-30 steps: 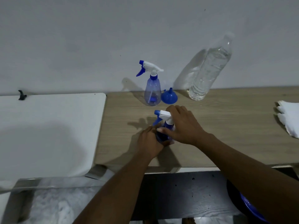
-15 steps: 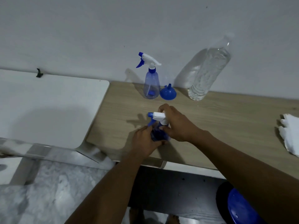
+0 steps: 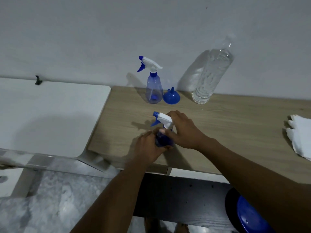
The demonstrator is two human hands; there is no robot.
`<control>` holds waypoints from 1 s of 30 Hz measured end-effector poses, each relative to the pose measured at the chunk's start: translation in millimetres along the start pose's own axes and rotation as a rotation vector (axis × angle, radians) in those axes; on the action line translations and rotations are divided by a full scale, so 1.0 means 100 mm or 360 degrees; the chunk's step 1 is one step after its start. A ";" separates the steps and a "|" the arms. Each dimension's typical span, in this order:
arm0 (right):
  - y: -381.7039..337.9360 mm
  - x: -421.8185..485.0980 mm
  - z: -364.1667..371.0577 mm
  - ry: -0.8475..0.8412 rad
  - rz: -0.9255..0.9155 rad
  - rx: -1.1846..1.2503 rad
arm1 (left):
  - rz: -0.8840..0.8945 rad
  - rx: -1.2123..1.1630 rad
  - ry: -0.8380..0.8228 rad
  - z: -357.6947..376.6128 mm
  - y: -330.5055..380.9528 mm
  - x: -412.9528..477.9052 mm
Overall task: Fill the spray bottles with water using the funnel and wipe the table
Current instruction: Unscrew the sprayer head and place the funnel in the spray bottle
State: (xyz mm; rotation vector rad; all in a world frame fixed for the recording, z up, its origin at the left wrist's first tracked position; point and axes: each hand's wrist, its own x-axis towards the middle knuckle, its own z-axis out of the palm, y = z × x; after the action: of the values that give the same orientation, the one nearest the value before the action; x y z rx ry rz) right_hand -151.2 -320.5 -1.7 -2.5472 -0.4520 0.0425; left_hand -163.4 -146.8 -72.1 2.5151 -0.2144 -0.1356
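A blue spray bottle (image 3: pixel 162 139) with a white trigger head stands near the front of the wooden table (image 3: pixel 235 121). My left hand (image 3: pixel 148 147) wraps its body from the left. My right hand (image 3: pixel 183 130) grips its neck and the back of the trigger head. Against the wall stands a second spray bottle (image 3: pixel 154 89), pale blue and see-through. A blue funnel (image 3: pixel 171 97) lies mouth-down just right of it. A tall clear water bottle (image 3: pixel 212 71) leans by the wall further right. A white cloth (image 3: pixel 301 137) lies at the table's right edge.
A white table (image 3: pixel 50 115) adjoins the wooden one on the left, with a small black clip (image 3: pixel 38 80) at its back edge. A blue round stool (image 3: pixel 250 216) is below at the right. The floor is marbled grey.
The view has tilted and shifted slightly. Both hands stay on the near spray bottle; the right hand has turned a little around its neck.
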 end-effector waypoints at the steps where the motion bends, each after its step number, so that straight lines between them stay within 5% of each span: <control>1: -0.04 0.02 -0.01 0.0047 0.0030 0.0104 | -0.0016 -0.0008 -0.0016 0.00 0.00 0.00; 6: -0.23 0.15 -0.67 0.0617 0.0252 0.0278 | 0.0113 -0.0006 -0.0036 -0.05 -0.07 0.04; 10: -0.09 0.17 -1.39 0.0609 0.0410 0.0336 | 0.0218 0.0036 -0.0031 -0.11 -0.16 0.11; 13: 0.18 0.08 -1.18 0.0677 0.0367 -0.0078 | 0.0192 -0.0003 -0.0081 -0.13 -0.24 0.15; 18: 0.53 -0.40 0.05 0.0083 0.0230 -0.0482 | 0.0116 -0.0031 -0.0183 -0.14 -0.26 0.21; 23: 0.74 -0.67 0.57 -0.0119 0.0272 -0.0651 | 0.0059 -0.0103 -0.0160 -0.13 -0.24 0.19; 30: 0.68 -0.26 0.26 0.0121 0.0244 -0.0437 | 0.0104 -0.0160 -0.0141 -0.19 -0.29 0.30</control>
State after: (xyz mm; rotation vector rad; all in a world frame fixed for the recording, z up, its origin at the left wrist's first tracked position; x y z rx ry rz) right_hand -158.1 -369.6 -61.4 -2.8380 -0.2460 -0.0643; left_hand -127.6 -118.6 -74.9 2.4012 -0.3176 -0.2264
